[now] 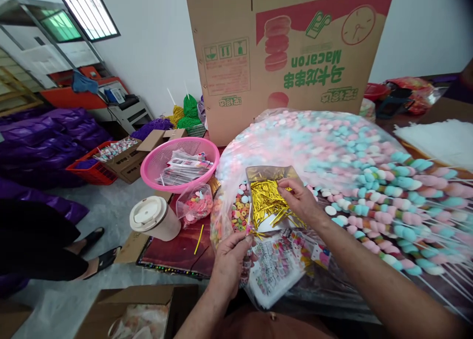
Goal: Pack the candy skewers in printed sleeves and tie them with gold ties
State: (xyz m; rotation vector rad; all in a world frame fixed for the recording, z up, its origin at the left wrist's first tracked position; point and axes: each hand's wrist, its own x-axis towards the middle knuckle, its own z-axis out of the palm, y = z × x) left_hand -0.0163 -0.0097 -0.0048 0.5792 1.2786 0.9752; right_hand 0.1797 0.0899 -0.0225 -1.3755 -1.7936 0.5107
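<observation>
My left hand [232, 261] is closed around the gathered neck of a clear plastic candy bag [247, 270]. A white stick [250, 215] rises from this grip, and the bag hangs below, partly hidden by my fingers. My right hand [298, 197] reaches over an open box of gold twist ties [264, 198], thumb and fingertips pinched at the pile. Whatever lies between those fingertips is too small to make out. Just below the box lies a stack of printed clear bags [275, 267]. Left of the box are ring-shaped candies [241, 213] in plastic.
Marshmallow skewers [391, 211] cover the table's right side beside a large bag of marshmallows [295, 137]. A pink basket [148, 169] holds packed sticks. Nearby are a lidded cup [157, 218], a candy bag [195, 206] and a loose twist tie [198, 239]. A Macaron carton [236, 23] stands behind; a person's legs [37, 240] are at left.
</observation>
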